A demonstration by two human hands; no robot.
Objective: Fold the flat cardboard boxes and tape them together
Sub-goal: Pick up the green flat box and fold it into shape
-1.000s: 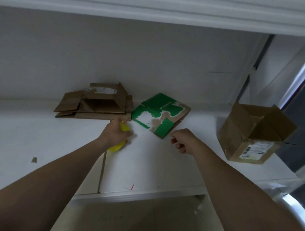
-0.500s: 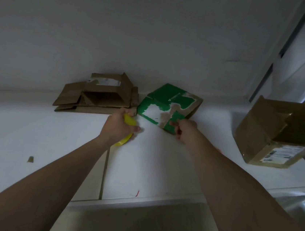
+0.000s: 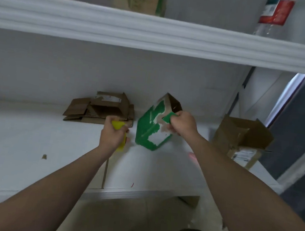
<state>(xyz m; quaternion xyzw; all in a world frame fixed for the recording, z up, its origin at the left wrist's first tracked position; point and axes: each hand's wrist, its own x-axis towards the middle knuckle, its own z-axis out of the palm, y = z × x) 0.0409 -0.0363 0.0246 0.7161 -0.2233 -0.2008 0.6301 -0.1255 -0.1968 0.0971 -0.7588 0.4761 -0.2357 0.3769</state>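
Here right hand [image 3: 182,125] grips green box [image 3: 148,132]; left hand [image 3: 113,135], apparently yellow tool [image 3: 117,125].

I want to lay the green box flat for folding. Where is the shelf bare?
Widest bare patch: the shelf left of the left hand, in front of the flat cardboard, bar one small scrap. Another lies between the forearms. The back is crowded: flat cardboard, green box, open brown box.

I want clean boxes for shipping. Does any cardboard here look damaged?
Yes. The green box held by the right hand has its green surface torn away in patches, showing white and brown underneath. The flattened brown cardboard left of it has a ragged, torn top edge.
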